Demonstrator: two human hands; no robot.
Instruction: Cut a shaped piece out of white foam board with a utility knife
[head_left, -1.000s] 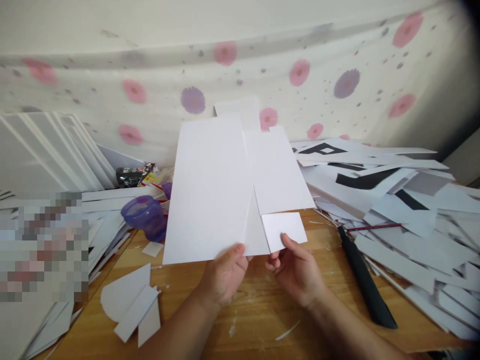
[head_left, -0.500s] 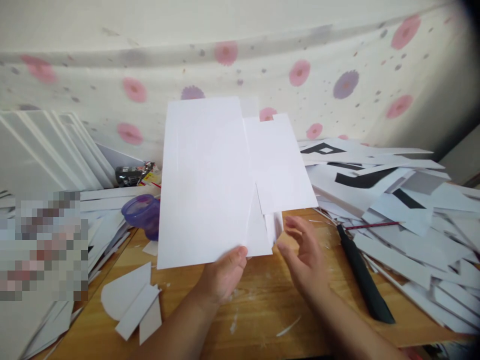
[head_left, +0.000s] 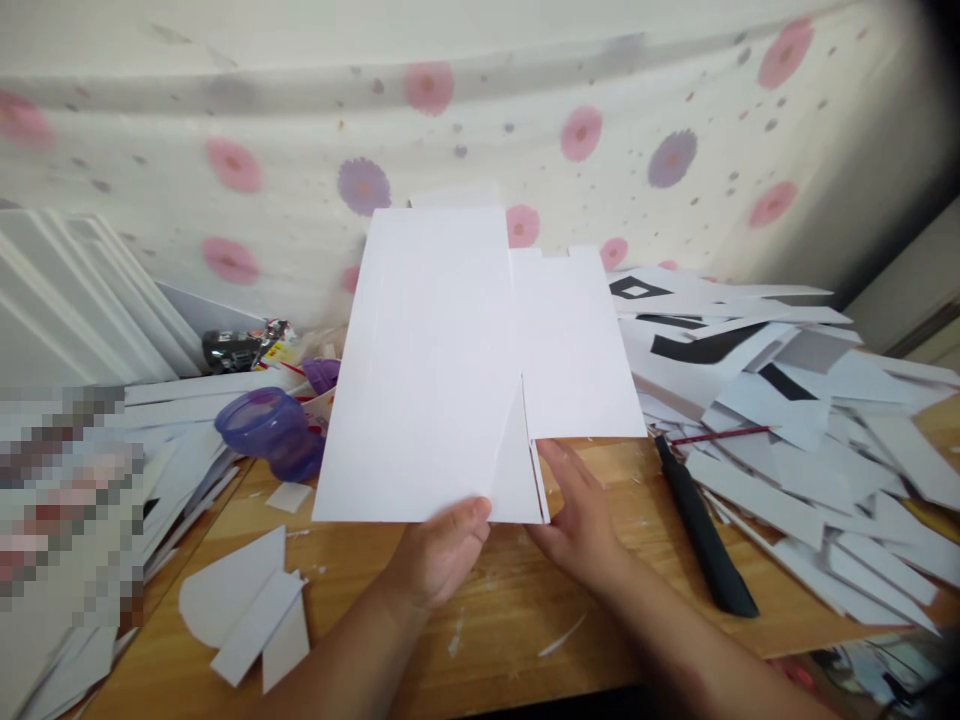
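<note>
Several white board sheets [head_left: 427, 370] are held up in an overlapping stack above the table. A squarish one with a notched top edge [head_left: 577, 340] juts out at the right, and narrow slits show along the lower right edges. My left hand [head_left: 442, 550] grips the stack's bottom edge, thumb in front and fingers underneath. At the lower right corner is my right hand [head_left: 581, 515], its thumb and fingers apart along the edge; some fingertips are hidden behind the sheets. On the wooden table [head_left: 420, 650], loose white offcuts [head_left: 240, 610] lie at the left.
A purple translucent cup [head_left: 270, 430] stands left of the stack. To the right lie a black long-handled tool or sleeve [head_left: 709, 535], a dark red pencil [head_left: 724, 436] and a heap of white cut pieces [head_left: 802, 470]. White panels [head_left: 82, 290] lean at the left. A flowered curtain [head_left: 300, 130] hangs behind.
My right hand has moved in to the stack's lower right edge. The sheets tilt back slightly and the jutting pieces sit closer together. The view has shifted a little right.
</note>
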